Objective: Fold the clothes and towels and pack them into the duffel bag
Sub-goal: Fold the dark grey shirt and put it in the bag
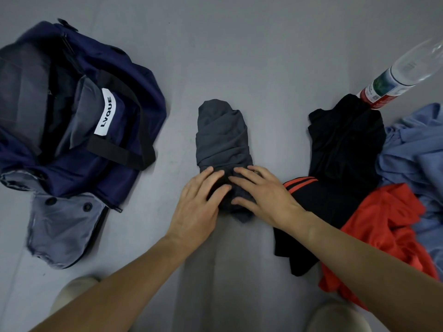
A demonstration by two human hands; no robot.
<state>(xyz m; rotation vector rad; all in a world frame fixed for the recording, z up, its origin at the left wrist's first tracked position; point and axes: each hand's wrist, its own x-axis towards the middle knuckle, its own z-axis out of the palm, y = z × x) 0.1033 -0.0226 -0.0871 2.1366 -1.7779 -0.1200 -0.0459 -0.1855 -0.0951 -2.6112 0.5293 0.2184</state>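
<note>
— Where's the grey garment (223, 140)?
— Centre of frame, on the floor (239, 56). The left hand (199, 202) and right hand (263, 195) press its near end, fingers (242, 172) fairly straight, gripping nothing.
— Risk?
— Probably the loose wraps springing apart when it's lifted towards the duffel bag (148, 92) at left.
</note>
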